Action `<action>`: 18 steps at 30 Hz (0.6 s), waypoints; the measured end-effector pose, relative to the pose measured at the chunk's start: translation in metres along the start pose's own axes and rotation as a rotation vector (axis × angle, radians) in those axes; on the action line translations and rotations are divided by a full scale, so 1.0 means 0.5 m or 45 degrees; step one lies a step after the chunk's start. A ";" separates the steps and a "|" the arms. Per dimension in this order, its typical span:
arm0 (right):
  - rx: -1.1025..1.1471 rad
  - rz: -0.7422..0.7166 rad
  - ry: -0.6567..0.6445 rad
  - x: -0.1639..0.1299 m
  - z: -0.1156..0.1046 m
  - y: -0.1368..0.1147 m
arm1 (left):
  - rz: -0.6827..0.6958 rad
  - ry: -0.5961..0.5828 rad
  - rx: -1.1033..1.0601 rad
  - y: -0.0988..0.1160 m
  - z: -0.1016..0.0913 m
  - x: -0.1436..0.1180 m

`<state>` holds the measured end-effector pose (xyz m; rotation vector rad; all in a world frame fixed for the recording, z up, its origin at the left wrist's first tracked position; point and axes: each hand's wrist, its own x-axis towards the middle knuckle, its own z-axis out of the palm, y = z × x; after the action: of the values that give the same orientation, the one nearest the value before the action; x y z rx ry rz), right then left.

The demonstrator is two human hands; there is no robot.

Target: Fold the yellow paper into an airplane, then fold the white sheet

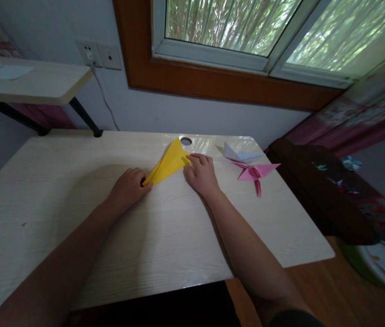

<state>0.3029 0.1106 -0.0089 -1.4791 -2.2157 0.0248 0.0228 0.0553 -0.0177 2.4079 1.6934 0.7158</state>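
Note:
A folded yellow paper [170, 162], shaped like a long triangle, lies on the pale wooden table [76, 218] near its far edge. My left hand [128, 187] pinches the paper's near left tip between curled fingers. My right hand [202, 173] presses its fingertips on the paper's right edge. Both forearms reach in from the bottom of the head view.
A pink folded paper figure [255, 173] and a white folded paper [240, 155] lie to the right of my right hand. A cable hole [186, 141] sits at the table's far edge. A dark bench [318, 190] stands right of the table, a shelf [35, 84] at upper left.

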 end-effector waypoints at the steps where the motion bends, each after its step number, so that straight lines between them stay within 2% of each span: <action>1: 0.021 -0.026 0.020 0.000 -0.001 -0.001 | -0.009 0.005 -0.010 0.004 -0.004 0.001; 4: 0.095 -0.117 0.034 0.001 -0.005 -0.003 | -0.028 0.084 -0.072 0.014 -0.015 0.002; 7: 0.142 -0.195 -0.012 0.001 -0.008 -0.005 | 0.001 0.227 -0.132 0.022 -0.026 0.003; 13: 0.391 -0.374 -0.209 -0.006 -0.008 -0.021 | 0.043 0.535 -0.101 0.029 -0.041 -0.002; 18: 0.510 -0.464 -0.272 -0.013 -0.018 -0.044 | 0.142 0.593 -0.031 0.029 -0.043 -0.008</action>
<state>0.2894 0.0934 0.0024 -0.8822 -2.4348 0.4976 0.0250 0.0424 0.0050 2.4693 1.6816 1.3962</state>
